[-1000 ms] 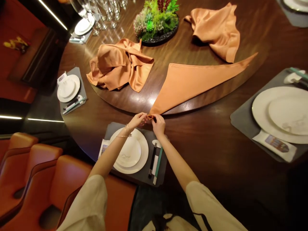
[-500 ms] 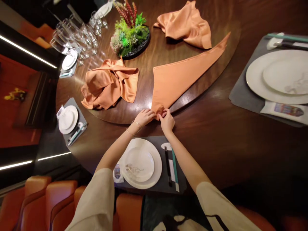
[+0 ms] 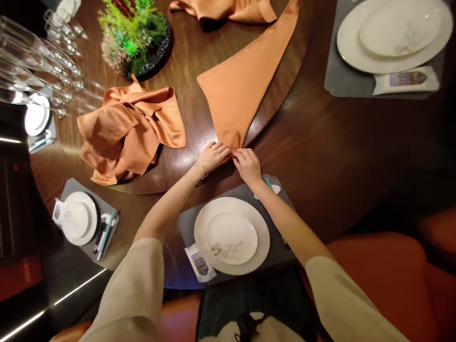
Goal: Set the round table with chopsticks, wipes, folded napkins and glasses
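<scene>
A folded orange napkin (image 3: 238, 90) lies as a long triangle on the wooden turntable (image 3: 178, 178), its lower corner at the turntable's edge. My left hand (image 3: 213, 156) and my right hand (image 3: 247, 166) meet at that corner, with the fingers of both gathered on the cloth. Part of the corner is hidden by my fingers. To the left sits a crumpled satin orange napkin (image 3: 128, 133), and another (image 3: 223, 7) is cut off by the top of the view. Below my forearms is a white dinner plate (image 3: 231, 235).
A succulent centerpiece (image 3: 133, 38) and several glass flutes (image 3: 39, 66) stand beyond the napkins. Grey place mats (image 3: 89, 199) carry plates and cutlery around the dark table (image 3: 338, 156). Orange chairs (image 3: 374, 270) stand at the table's near edge.
The whole scene has turned and shifted in view as my head moved. Both hands remain at the napkin's lower corner, now gathered closer against the turntable's edge.
</scene>
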`<move>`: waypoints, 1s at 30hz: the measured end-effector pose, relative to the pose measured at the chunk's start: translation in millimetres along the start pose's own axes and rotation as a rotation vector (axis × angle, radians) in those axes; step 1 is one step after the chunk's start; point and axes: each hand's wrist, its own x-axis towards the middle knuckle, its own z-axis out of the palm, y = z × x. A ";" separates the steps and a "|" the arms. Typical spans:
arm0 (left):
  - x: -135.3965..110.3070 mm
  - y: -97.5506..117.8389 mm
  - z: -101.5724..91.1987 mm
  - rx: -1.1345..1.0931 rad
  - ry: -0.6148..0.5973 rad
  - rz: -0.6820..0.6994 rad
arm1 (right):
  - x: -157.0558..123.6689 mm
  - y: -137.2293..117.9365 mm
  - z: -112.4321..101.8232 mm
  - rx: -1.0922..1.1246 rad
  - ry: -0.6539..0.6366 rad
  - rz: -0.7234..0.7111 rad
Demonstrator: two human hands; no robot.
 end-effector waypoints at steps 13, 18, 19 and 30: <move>22.1 -19.9 -5.1 -0.285 -0.054 0.000 | 4.2 -6.6 -1.4 0.065 0.059 0.152; 31.7 -32.5 -2.3 -0.597 -0.140 -0.119 | 2.9 -1.8 5.1 0.075 0.104 0.177; 33.7 -35.0 -0.6 -0.656 -0.160 -0.144 | 2.7 -0.6 6.4 0.068 0.111 0.181; 41.5 -39.6 -1.8 -0.527 -0.238 -0.104 | 10.6 0.7 -1.3 -0.009 0.010 0.093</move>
